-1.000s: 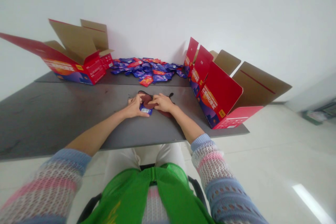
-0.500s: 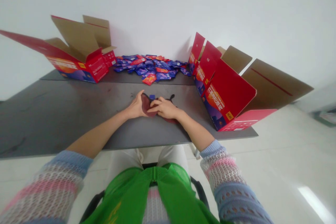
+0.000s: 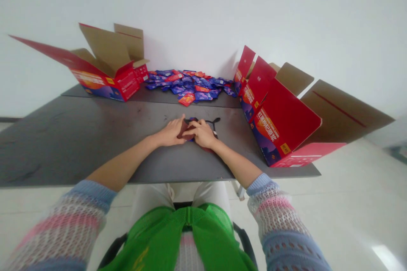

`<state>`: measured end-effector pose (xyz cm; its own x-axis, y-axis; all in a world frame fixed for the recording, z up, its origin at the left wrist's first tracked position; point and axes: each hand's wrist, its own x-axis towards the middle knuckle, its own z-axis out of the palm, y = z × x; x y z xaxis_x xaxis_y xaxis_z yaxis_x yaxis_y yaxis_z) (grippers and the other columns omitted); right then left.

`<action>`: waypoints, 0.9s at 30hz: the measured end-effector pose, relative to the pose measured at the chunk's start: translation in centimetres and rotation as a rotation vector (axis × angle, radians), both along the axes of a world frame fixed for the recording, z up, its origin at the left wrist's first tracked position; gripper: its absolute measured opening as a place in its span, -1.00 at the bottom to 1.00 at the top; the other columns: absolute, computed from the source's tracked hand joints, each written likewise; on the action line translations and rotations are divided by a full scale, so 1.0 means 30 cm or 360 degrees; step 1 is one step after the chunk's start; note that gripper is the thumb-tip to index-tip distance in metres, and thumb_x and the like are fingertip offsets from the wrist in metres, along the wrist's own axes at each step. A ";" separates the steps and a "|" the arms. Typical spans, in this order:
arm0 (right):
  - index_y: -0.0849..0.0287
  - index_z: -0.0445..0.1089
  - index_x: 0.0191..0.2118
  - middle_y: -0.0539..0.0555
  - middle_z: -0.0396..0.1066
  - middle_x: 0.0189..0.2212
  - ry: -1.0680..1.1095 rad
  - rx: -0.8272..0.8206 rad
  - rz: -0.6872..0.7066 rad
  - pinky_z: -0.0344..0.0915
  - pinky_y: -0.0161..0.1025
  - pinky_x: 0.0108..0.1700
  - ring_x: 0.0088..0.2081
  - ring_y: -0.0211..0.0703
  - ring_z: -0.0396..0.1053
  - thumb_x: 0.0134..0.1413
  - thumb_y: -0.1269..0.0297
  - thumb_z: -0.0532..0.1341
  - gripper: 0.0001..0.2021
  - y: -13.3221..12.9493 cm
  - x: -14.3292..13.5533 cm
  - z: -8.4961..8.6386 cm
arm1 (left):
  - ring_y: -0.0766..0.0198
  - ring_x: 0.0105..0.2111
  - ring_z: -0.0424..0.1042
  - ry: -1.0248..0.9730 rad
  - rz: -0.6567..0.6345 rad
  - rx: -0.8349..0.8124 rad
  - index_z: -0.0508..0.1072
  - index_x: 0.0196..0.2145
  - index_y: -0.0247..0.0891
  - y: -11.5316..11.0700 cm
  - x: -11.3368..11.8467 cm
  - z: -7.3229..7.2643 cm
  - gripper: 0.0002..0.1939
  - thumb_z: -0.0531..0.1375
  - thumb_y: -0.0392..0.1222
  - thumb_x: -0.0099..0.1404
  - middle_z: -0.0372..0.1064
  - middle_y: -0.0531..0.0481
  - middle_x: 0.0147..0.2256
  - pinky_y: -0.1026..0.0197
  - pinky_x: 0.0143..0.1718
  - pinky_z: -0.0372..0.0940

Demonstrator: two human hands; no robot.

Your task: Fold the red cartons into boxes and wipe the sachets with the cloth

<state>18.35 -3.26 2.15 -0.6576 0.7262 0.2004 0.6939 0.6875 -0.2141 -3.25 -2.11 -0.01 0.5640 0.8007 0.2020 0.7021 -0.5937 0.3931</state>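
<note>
Both left hand (image 3: 173, 132) and right hand (image 3: 202, 134) hold a maroon pouch (image 3: 187, 131)

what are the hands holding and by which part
The left hand holds the maroon pouch by its left side; the right hand touches it, exact grip unclear.

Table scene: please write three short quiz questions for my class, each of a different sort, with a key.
1. True or false: the heap of packets lies on the table, outside the red boxes.

2. What are the left hand and right hand touching?
a) a box flap
b) a brown pouch
c) a roll of tape

3. Fill in: the knitted sleeves have bands of blue, white and ____.

Key: 1 true; 2 b; 3 pink.
</note>
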 end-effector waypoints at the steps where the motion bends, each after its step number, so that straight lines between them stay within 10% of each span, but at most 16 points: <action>1: -0.42 0.36 0.16 -0.13 0.31 0.18 -0.0042 -0.0003 -0.0093 0.21 -0.05 -0.02 0.02 0.03 0.12 0.26 0.42 0.08 -0.48 0.009 0.000 0.005 | -0.21 0.19 0.22 0.0114 -0.0072 0.0073 -0.24 0.40 -0.57 0.001 -0.001 0.010 0.10 0.22 0.09 0.17 0.18 -0.49 0.20 -0.11 0.17 0.13; 10: -0.33 0.40 0.15 -0.03 0.34 0.19 -0.0010 -0.0130 -0.0906 0.19 0.02 0.03 0.06 0.10 0.17 0.33 0.34 0.01 -0.55 0.119 0.151 0.037 | -0.14 0.10 0.28 0.0548 0.0087 0.0271 0.07 0.35 -0.51 -0.058 0.062 0.062 -0.17 -0.06 0.25 0.39 0.25 -0.45 0.14 -0.03 0.07 0.16; 14: -0.19 0.36 0.21 -0.04 0.38 0.17 0.0255 -0.0037 -0.0792 0.21 -0.11 0.03 0.02 -0.02 0.23 0.31 0.33 0.07 -0.57 0.099 0.130 0.022 | -0.22 0.10 0.28 0.0541 0.0436 0.0347 -0.12 0.40 -0.60 -0.106 0.157 0.052 0.04 0.04 0.33 0.30 0.20 -0.53 0.19 -0.07 0.05 0.16; 18: -0.09 0.38 0.21 -0.02 0.42 0.14 0.0441 0.0030 -0.0720 0.20 -0.16 0.06 0.04 -0.06 0.27 0.28 0.26 0.17 -0.60 0.080 0.079 0.003 | -0.18 0.04 0.34 0.0490 0.0638 0.0399 0.13 0.30 -0.62 -0.108 0.219 0.059 -0.25 0.02 0.07 0.39 0.34 -0.51 0.07 -0.03 0.03 0.18; 22: -0.02 0.40 0.18 0.03 0.51 0.02 0.0614 0.0032 -0.0709 0.21 -0.17 0.07 0.00 -0.08 0.35 0.22 0.09 0.27 -0.57 0.072 0.062 -0.004 | -0.13 -0.05 0.43 0.0361 0.0875 0.0304 0.38 0.03 -0.57 -0.077 0.186 0.074 -0.61 -0.04 -0.32 0.36 0.44 -0.48 -0.12 0.00 -0.02 0.23; 27: -0.03 0.45 0.13 0.02 0.49 0.04 0.0618 0.0114 -0.0344 0.16 -0.17 0.13 0.01 -0.16 0.38 0.31 0.10 0.19 -0.66 0.040 0.050 0.030 | -0.05 -0.20 0.54 -0.0032 0.1220 -0.0128 0.23 0.14 -0.46 -0.059 0.102 0.071 -0.60 0.01 -0.35 0.35 0.50 -0.37 -0.19 0.07 -0.17 0.33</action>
